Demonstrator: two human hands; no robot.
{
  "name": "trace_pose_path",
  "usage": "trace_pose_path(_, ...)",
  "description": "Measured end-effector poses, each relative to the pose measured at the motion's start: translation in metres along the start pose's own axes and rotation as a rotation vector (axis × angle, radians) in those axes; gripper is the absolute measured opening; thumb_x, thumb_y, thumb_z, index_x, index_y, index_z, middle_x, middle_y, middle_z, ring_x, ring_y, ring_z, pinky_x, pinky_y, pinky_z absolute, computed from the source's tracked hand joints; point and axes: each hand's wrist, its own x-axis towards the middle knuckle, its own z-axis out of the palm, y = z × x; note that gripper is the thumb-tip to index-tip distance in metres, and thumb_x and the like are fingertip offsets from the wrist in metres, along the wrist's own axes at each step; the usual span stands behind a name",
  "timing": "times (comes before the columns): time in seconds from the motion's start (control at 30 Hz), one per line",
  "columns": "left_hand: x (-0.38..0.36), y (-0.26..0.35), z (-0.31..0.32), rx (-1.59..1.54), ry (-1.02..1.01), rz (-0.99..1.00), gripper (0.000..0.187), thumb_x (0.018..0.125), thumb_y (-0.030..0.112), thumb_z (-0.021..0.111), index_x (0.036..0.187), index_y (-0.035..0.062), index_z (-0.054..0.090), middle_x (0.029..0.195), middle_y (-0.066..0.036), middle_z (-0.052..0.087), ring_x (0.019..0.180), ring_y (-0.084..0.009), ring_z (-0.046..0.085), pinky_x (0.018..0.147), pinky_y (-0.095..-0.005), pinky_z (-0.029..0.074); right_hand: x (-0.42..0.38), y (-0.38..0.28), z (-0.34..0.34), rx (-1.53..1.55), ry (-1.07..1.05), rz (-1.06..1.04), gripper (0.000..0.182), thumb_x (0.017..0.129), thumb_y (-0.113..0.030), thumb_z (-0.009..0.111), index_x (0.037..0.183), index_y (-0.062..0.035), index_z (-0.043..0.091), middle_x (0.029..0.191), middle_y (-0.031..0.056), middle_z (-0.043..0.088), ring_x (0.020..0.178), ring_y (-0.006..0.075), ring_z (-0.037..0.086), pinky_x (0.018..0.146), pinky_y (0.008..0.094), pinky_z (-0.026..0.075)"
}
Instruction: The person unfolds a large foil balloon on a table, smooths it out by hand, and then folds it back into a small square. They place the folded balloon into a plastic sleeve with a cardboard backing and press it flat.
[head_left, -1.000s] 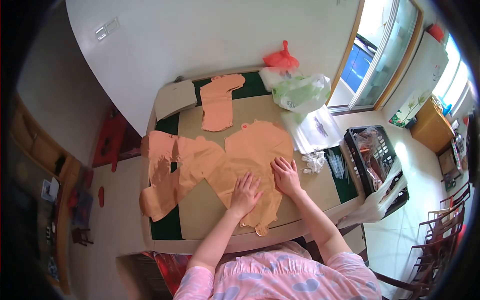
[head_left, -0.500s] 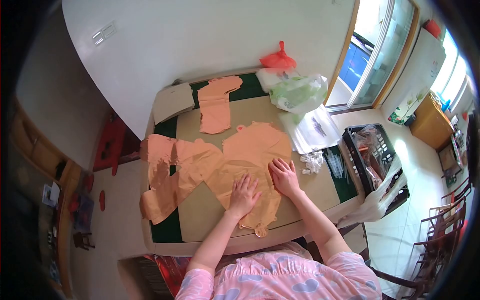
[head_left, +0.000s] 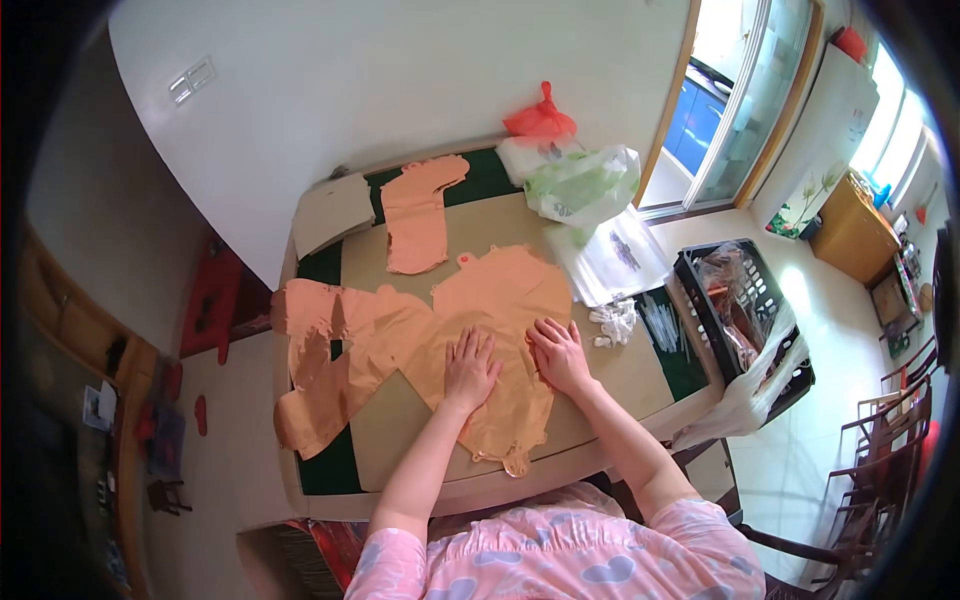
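My left hand (head_left: pixel 470 372) and right hand (head_left: pixel 558 355) lie apart, flattened on the large orange foil sheet (head_left: pixel 500 300). Beyond it lies a smaller foil piece (head_left: pixel 416 220); right of it, a crumpled white bundle (head_left: pixel 612 323) and clear sleeves (head_left: pixel 612 258).

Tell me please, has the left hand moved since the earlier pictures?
Yes. Judged against the table's near edge, the left hand has moved slightly away from the person, farther up the orange foil.
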Motion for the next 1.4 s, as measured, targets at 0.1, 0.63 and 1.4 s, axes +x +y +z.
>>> trace_pose_path(0.1,0.0,0.001,-0.002,-0.001,0.004,0.003,0.054,0.09,0.038,0.055,0.136,0.0114,0.047,0.146,-0.017,0.036,0.137,-0.0324,0.03,0.111,-0.0542,0.02,0.0,0.005,0.0,0.025,-0.011,-0.003,0.033,0.087,-0.017,0.056,0.119,-0.0133,0.062,0.129,0.0096,0.056,0.126,0.0287,0.047,0.106,0.057,0.028)
trace_pose_path(0.63,0.001,0.001,-0.005,0.012,0.004,0.024,0.055,0.09,0.038,0.056,0.136,0.0106,0.047,0.145,-0.018,0.037,0.137,-0.0325,0.031,0.111,-0.0544,0.021,-0.003,0.004,-0.004,0.033,-0.016,-0.11,0.029,0.081,-0.017,0.063,0.11,-0.0151,0.067,0.116,0.005,0.063,0.118,0.0236,0.053,0.108,0.0569,0.026)
trace_pose_path(1.4,-0.04,0.023,-0.046,-0.086,-0.025,0.18,0.051,0.088,0.033,0.06,0.134,0.0124,0.048,0.143,-0.018,0.038,0.136,-0.0334,0.032,0.109,-0.0525,0.024,-0.001,-0.001,-0.002,0.051,0.018,-0.13,0.025,0.085,-0.015,0.059,0.108,-0.0125,0.066,0.121,0.0061,0.061,0.118,0.0239,0.054,0.105,0.0586,0.03)
